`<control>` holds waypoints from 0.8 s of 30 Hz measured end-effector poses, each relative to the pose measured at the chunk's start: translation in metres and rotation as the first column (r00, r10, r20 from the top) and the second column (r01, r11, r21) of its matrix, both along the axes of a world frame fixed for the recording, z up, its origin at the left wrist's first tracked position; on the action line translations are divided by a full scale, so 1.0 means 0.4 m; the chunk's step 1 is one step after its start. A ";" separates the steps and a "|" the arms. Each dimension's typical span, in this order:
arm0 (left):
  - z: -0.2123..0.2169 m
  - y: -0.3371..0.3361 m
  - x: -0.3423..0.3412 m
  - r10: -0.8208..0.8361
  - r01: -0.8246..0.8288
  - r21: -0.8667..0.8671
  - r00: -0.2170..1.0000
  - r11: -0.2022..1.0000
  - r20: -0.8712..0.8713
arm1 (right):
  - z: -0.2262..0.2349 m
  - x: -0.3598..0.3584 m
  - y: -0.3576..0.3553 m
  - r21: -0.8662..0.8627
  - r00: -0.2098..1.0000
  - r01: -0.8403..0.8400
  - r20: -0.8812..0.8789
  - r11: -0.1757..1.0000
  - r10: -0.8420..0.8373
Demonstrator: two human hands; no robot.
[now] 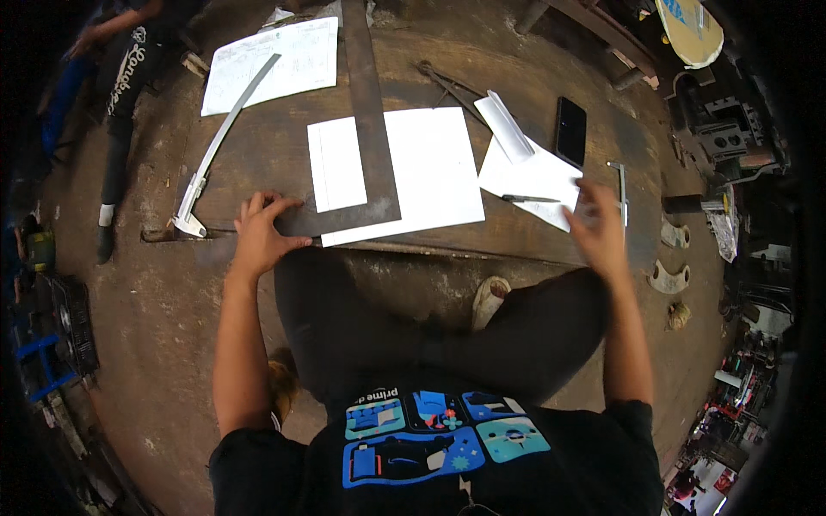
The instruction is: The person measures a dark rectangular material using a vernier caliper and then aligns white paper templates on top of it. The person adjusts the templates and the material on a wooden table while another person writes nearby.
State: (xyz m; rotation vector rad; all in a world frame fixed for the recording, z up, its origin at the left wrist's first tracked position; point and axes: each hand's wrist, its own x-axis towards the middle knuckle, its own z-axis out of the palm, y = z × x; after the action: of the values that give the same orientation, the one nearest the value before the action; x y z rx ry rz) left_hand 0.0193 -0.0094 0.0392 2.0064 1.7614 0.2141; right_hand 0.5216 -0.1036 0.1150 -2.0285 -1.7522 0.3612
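A dark L-shaped steel square (pixel 370 129) lies over a white paper sheet (pixel 434 172), its short arm running left along the table's near edge. My left hand (pixel 258 230) grips the end of that short arm, fingers on the far side and thumb on the near side. A smaller white piece of paper (pixel 337 163) shows inside the square's corner. My right hand (pixel 598 225), slightly blurred, is open with thumb and fingers apart, near the right edge of another white paper (pixel 546 168). A dark pen (pixel 529 199) lies on that paper, left of my fingertips.
On the wooden table (pixel 258 163) lie a long vernier caliper (pixel 191 202), a marked drawing sheet (pixel 284 64), dividers (pixel 447 83), a folded white strip (pixel 506 127), a black phone (pixel 571 131) and a smaller caliper (pixel 623 185). Metal parts (pixel 669 277) sit on the floor right. Another person's leg (pixel 119 155) is far left.
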 end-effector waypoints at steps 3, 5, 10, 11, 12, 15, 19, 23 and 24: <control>-0.018 -0.004 -0.014 -0.022 0.022 -0.008 0.999 1.000 0.039 | -0.044 -0.200 0.048 -0.034 0.948 -0.318 0.024 0.948 0.319; -0.027 -0.008 -0.020 -0.019 0.019 0.007 0.999 1.000 0.045 | -0.078 -0.285 0.062 -0.168 0.915 -0.404 -0.062 0.899 0.399; -0.038 -0.004 -0.021 -0.014 0.014 0.011 0.999 1.000 0.047 | -0.136 -0.352 0.062 -0.240 0.883 -0.449 0.029 0.861 0.469; -0.039 -0.002 -0.023 -0.015 0.015 0.009 0.999 1.000 0.044 | -0.143 -0.352 0.061 -0.233 0.880 -0.455 0.032 0.860 0.474; -0.040 -0.002 -0.025 -0.013 0.013 0.009 0.999 1.000 0.041 | -0.151 -0.352 0.061 -0.232 0.877 -0.451 0.066 0.862 0.476; -0.046 -0.006 -0.032 -0.036 0.035 0.025 0.998 0.999 0.050 | -0.174 -0.349 0.063 -0.206 0.908 -0.403 0.031 0.891 0.418; -0.054 -0.020 -0.025 -0.044 0.039 0.111 0.998 0.993 0.045 | -0.202 -0.351 0.059 -0.146 0.919 -0.390 -0.002 0.909 0.394; -0.057 -0.030 -0.010 -0.076 0.071 0.163 0.997 0.984 0.024 | -0.212 -0.349 0.054 -0.090 0.927 -0.375 -0.025 0.923 0.374; -0.057 -0.032 -0.009 -0.091 0.087 0.180 0.996 0.980 0.017 | -0.215 -0.349 0.059 -0.052 0.933 -0.359 -0.029 0.932 0.358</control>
State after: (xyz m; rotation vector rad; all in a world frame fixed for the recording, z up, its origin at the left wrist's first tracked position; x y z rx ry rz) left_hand 0.0155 -0.0221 0.0163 2.1930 1.6843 0.3792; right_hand 0.3819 -0.0802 0.0291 -1.7266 -2.1232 0.5453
